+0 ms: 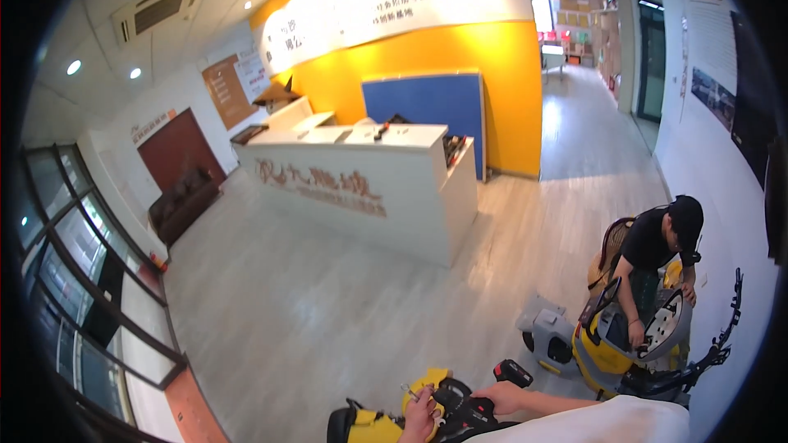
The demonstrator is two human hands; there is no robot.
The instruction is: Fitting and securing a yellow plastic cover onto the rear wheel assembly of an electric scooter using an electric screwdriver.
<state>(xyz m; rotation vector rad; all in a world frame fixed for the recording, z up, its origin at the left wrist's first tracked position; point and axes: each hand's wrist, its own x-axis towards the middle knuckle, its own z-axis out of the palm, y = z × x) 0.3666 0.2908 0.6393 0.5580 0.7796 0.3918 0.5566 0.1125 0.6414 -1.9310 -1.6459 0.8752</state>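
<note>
Low in the head view, my left hand (420, 417) is closed, its fingertips pinching a small silvery metal piece (408, 390) too small to name. It is beside the yellow and black body of a scooter (373, 424), partly cut off by the lower edge. To its right, my right hand (499, 396) is closed around what looks like a cordless drill (513, 372). The black and red battery end juts out past the fingers, while the drill's other end cannot be made out against the dark scooter parts.
At right, a person in black (652, 238) bends over another yellow and grey scooter (603, 344), hands on its open front. A white reception counter (353, 176) stands ahead, with a blue board (427, 107) behind it. Windows (90, 254) line the left; a brown sofa (182, 203) stands farther back.
</note>
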